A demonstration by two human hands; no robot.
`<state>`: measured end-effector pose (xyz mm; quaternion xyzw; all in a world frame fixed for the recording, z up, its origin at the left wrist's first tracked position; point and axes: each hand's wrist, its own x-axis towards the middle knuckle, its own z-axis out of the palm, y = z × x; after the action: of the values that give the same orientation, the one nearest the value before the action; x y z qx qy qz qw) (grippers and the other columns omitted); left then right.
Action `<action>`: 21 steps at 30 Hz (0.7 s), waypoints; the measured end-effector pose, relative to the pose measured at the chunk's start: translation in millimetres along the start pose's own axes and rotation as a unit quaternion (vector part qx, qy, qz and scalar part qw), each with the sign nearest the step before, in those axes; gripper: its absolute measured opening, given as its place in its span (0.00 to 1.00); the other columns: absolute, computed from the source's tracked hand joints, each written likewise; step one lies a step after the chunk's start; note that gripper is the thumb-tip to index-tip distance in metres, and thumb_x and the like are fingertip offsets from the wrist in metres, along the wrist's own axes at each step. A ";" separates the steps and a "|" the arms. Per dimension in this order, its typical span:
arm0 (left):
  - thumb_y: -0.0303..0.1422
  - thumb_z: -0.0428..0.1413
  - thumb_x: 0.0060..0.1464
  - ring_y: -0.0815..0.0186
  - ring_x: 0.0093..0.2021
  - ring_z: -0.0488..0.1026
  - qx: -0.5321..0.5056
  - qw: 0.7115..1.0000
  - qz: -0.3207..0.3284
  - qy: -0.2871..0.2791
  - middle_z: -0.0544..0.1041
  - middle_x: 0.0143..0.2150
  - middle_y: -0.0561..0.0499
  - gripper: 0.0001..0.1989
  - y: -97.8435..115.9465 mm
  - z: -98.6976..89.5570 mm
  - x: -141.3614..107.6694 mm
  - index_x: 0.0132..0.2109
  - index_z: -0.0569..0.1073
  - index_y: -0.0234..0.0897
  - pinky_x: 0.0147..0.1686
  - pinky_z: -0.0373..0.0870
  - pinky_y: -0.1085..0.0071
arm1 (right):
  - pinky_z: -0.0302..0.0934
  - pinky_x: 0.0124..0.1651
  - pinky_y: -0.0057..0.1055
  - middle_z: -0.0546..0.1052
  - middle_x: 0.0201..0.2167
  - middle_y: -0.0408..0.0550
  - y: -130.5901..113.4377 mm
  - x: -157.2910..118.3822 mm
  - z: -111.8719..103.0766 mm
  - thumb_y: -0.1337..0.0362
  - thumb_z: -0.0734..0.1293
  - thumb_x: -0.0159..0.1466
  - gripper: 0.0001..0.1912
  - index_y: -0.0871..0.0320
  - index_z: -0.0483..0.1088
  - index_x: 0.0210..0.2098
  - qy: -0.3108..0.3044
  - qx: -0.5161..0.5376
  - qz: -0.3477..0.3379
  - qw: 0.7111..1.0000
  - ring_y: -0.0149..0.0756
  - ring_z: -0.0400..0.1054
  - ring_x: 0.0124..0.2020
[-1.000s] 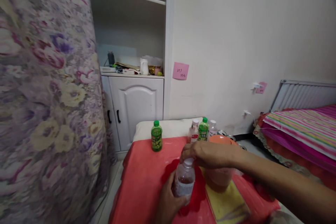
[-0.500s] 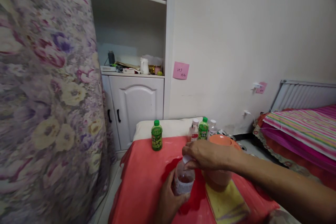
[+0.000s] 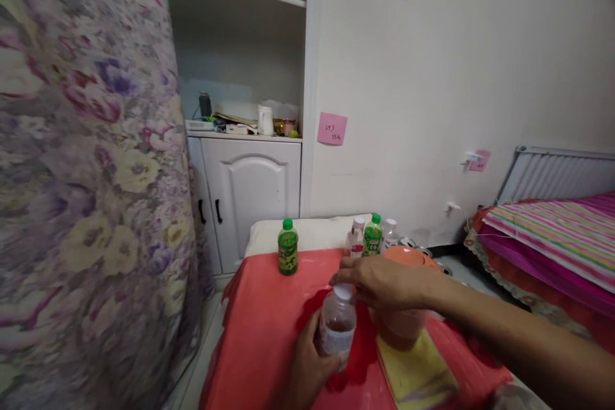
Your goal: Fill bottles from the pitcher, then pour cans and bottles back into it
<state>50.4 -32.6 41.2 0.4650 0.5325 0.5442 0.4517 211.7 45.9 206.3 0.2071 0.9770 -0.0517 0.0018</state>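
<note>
A clear plastic bottle (image 3: 337,327) with a white cap (image 3: 343,292) stands upright over the red cloth, some liquid inside. My left hand (image 3: 314,359) is wrapped round its lower body from the left. At the top, my right hand (image 3: 379,282) has its fingers bent round the back and right side of the cap; the thumb is partly hidden. Behind that hand stand a bottle with a red and white label (image 3: 355,240), a green bottle (image 3: 373,236) and another white-capped bottle (image 3: 389,234). A separate green bottle (image 3: 287,248) is farther left.
An orange container (image 3: 402,327) stands beside a yellow cloth or pad (image 3: 416,371), partly behind my right arm. Several cans (image 3: 423,251) are beyond it. A floral curtain (image 3: 96,192) hangs left, a white cabinet (image 3: 254,198) stands behind, and a bed (image 3: 552,230) is at right.
My right hand's fingers have shifted round to the back and right of the cap, so more of the cap shows. My left hand and the bottle have hardly moved.
</note>
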 end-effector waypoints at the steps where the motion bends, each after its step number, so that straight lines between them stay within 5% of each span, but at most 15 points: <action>1: 0.26 0.63 0.29 0.52 0.45 0.78 -0.001 1.000 -0.002 -0.003 0.82 0.45 0.42 0.34 0.3 0.1 -0.1 0.50 0.72 0.32 0.42 0.74 0.66 | 0.63 0.42 0.34 0.76 0.47 0.52 0.8 1.0 1.8 0.65 0.66 0.63 0.17 0.55 0.70 0.51 0.004 -0.002 0.008 1.000 0.42 0.73 0.43; 6: 0.27 0.63 0.30 0.53 0.46 0.77 -0.011 1.000 0.001 -0.019 0.82 0.46 0.44 0.34 0.7 -0.2 0.2 0.51 0.71 0.35 0.44 0.74 0.67 | 0.64 0.41 0.38 0.77 0.45 0.57 0.9 1.3 1.4 0.51 0.67 0.62 0.23 0.60 0.71 0.50 0.006 -0.012 0.042 0.999 0.47 0.73 0.42; 9: 0.28 0.64 0.30 0.53 0.49 0.77 -0.011 1.000 0.010 -0.023 0.81 0.48 0.44 0.34 -1.5 -0.5 1.2 0.51 0.72 0.35 0.47 0.73 0.67 | 0.64 0.43 0.37 0.74 0.51 0.56 -0.9 -0.7 -1.2 0.56 0.69 0.61 0.28 0.57 0.65 0.58 0.016 0.007 0.025 1.000 0.46 0.72 0.45; 12: 0.27 0.63 0.29 0.53 0.49 0.77 -0.004 1.000 0.006 -0.015 0.81 0.49 0.43 0.35 -3.2 -0.3 1.7 0.52 0.72 0.35 0.47 0.73 0.66 | 0.63 0.43 0.34 0.75 0.48 0.52 -2.0 0.2 -0.6 0.65 0.67 0.62 0.19 0.55 0.69 0.53 0.011 0.010 0.005 1.000 0.42 0.72 0.44; 14: 0.27 0.64 0.29 0.52 0.48 0.77 -0.002 1.000 0.000 -0.010 0.81 0.48 0.42 0.36 -3.3 -0.3 1.5 0.52 0.72 0.33 0.46 0.74 0.66 | 0.64 0.41 0.34 0.77 0.44 0.52 -2.3 2.1 1.0 0.61 0.67 0.63 0.14 0.56 0.71 0.48 0.009 -0.008 0.018 1.000 0.43 0.73 0.42; 18: 0.27 0.63 0.29 0.51 0.48 0.77 -0.001 1.000 0.006 -0.013 0.81 0.48 0.42 0.36 -3.3 -1.5 0.9 0.53 0.72 0.34 0.46 0.74 0.65 | 0.64 0.39 0.38 0.78 0.44 0.56 -3.9 3.0 1.5 0.46 0.68 0.60 0.27 0.59 0.70 0.50 0.015 -0.030 0.058 0.998 0.49 0.74 0.41; 21: 0.25 0.62 0.30 0.51 0.49 0.76 -0.006 1.000 0.016 -0.010 0.81 0.49 0.42 0.35 -5.3 -3.0 1.7 0.53 0.72 0.34 0.47 0.73 0.65 | 0.64 0.42 0.37 0.75 0.51 0.55 -5.3 1.0 0.7 0.55 0.69 0.61 0.27 0.56 0.66 0.57 0.028 -0.010 0.037 0.999 0.47 0.73 0.45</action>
<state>47.1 -31.2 36.0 0.4767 0.5171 0.5495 0.4510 208.6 41.5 206.1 0.2440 0.9689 -0.0360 -0.0218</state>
